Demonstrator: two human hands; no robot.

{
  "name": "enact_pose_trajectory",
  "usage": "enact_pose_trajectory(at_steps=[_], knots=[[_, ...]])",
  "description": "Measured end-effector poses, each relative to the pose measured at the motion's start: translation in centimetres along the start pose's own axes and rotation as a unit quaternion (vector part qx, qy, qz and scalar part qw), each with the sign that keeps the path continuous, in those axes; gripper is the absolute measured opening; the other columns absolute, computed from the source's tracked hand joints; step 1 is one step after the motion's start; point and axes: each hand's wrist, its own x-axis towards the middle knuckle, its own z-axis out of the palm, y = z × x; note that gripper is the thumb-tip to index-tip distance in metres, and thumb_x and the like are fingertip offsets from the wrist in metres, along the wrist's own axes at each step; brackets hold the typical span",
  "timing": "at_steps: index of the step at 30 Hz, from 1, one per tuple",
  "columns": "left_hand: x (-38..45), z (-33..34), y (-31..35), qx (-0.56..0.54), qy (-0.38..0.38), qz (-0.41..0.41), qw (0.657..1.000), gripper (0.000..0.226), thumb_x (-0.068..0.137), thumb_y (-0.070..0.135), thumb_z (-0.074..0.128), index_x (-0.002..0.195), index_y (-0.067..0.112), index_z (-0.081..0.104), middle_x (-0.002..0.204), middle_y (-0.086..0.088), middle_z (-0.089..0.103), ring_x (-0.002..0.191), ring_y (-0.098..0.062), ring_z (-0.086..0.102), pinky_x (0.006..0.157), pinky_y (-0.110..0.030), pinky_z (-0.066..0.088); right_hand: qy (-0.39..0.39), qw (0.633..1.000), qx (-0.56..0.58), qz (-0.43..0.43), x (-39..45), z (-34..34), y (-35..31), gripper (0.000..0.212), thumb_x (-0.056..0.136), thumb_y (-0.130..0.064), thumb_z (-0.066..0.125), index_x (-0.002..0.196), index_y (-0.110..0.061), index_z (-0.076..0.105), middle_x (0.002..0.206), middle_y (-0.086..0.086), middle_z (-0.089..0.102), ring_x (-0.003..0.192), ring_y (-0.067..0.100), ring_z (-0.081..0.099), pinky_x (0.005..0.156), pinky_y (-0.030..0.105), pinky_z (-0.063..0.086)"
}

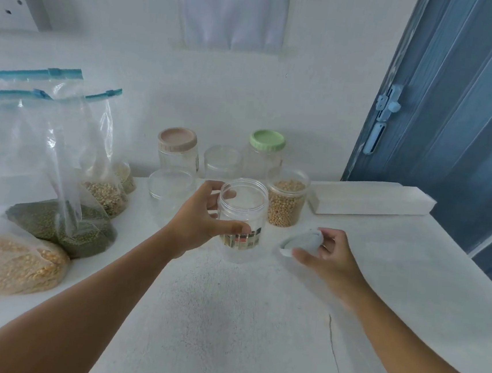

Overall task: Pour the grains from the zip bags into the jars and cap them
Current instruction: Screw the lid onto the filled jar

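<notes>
The surface [226, 319] is white with a fine speckled texture. Left of the clear open jar [242, 216], the zip bags [30, 165] are transparent with blue sliders, holding yellow, dark green and tan grains. Behind that jar stand a beige lid [177, 139] and a pale green lid [268, 139]; the lid [304, 241] at its right is pale grey-blue.

we see an empty clear jar [242, 216], uncapped and upright near the table's middle, its pale blue lid [302, 241] tilted just to its right; a jar of tan grains [286, 202] behind; three zip bags [27, 195] along the left edge.
</notes>
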Motion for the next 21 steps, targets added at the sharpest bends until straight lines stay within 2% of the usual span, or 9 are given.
enact_pose_trajectory(at_steps=[3,5,8,11,13,15,18,20,21], knots=[[0.0,0.0,0.1,0.004,0.003,-0.002,1.000,0.090,0.051,0.036,0.102,0.127,0.035,0.054,0.136,0.015,0.065,0.123,-0.007,0.063,0.102,-0.033,0.055,0.002,0.990,-0.137,0.018,-0.7,0.1,1.2,0.088,0.055,-0.065,0.091,0.124,-0.039,0.042,0.126,-0.011,0.058,0.116,0.004,0.057,0.091,0.031,0.052],[0.0,0.0,0.0,0.004,0.003,-0.005,1.000,0.092,0.051,0.037,0.102,0.129,0.035,0.053,0.136,0.015,0.065,0.124,-0.008,0.063,0.103,-0.035,0.055,0.009,0.976,-0.219,0.011,-0.7,-0.2,1.6,0.083,0.055,-0.073,0.084,0.119,-0.046,0.039,0.120,-0.012,0.057,0.112,0.010,0.056,0.087,0.034,0.052],[-0.2,0.0,0.0,0.007,0.005,-0.008,1.000,0.096,0.048,0.042,0.104,0.130,0.035,0.053,0.136,0.016,0.066,0.124,-0.007,0.063,0.103,-0.035,0.055,0.007,0.952,-0.305,-0.023,-0.6,-0.5,2.4,0.084,0.055,-0.079,0.077,0.121,-0.043,0.040,0.116,-0.014,0.061,0.111,0.017,0.057,0.093,0.043,0.053],[-0.4,0.1,0.2,0.013,0.005,-0.010,1.000,0.094,0.051,0.038,0.102,0.131,0.033,0.052,0.138,0.014,0.064,0.127,-0.008,0.061,0.103,-0.035,0.054,-0.003,0.942,-0.334,-0.043,-1.0,-0.1,1.7,0.083,0.069,-0.068,0.081,0.135,-0.033,0.043,0.121,-0.012,0.057,0.115,0.020,0.053,0.103,0.041,0.045],[-0.5,0.0,0.5,0.027,0.003,-0.011,1.000,0.094,0.054,0.036,0.101,0.133,0.032,0.050,0.140,0.011,0.061,0.129,-0.010,0.059,0.105,-0.035,0.053,-0.020,0.936,-0.350,-0.032,-1.1,0.0,1.2,0.090,0.078,-0.063,0.080,0.148,-0.026,0.038,0.137,-0.006,0.052,0.124,0.020,0.047,0.112,0.041,0.036],[-0.7,-0.2,0.7,0.041,-0.004,-0.017,0.999,0.100,0.057,0.038,0.100,0.140,0.031,0.045,0.142,0.008,0.059,0.131,-0.012,0.058,0.110,-0.039,0.051,-0.040,0.936,-0.349,-0.014,-0.9,-0.2,0.6,0.105,0.080,-0.071,0.074,0.160,-0.026,0.024,0.157,-0.004,0.040,0.143,0.022,0.038,0.121,0.043,0.030],[-2.2,-1.0,1.2,0.077,0.005,-0.026,0.997,0.115,0.061,0.066,0.092,0.153,0.031,0.033,0.150,0.004,0.053,0.134,-0.015,0.056,0.111,-0.045,0.050,-0.022,0.953,-0.300,-0.032,-0.1,-0.9,-1.0,0.098,0.086,-0.068,0.068,0.162,-0.025,0.024,0.164,0.003,0.035,0.149,0.023,0.035,0.118,0.042,0.034],[-3.7,-1.9,2.0,0.138,0.040,-0.006,0.990,0.110,0.067,0.087,0.072,0.153,0.030,0.035,0.142,0.005,0.060,0.126,-0.011,0.060,0.107,-0.043,0.052,-0.001,0.952,-0.300,-0.068,0.5,-1.2,-3.2,0.086,0.090,-0.066,0.063,0.160,-0.025,0.032,0.159,0.003,0.040,0.146,0.021,0.038,0.115,0.040,0.037],[-4.5,-2.5,2.4,0.181,0.062,0.009,0.981,0.102,0.073,0.090,0.062,0.151,0.029,0.038,0.133,0.006,0.066,0.120,-0.008,0.062,0.104,-0.041,0.053,0.006,0.948,-0.304,-0.095,0.7,-1.2,-4.8,0.080,0.092,-0.065,0.061,0.157,-0.026,0.036,0.156,0.002,0.044,0.144,0.020,0.041,0.112,0.039,0.038]])
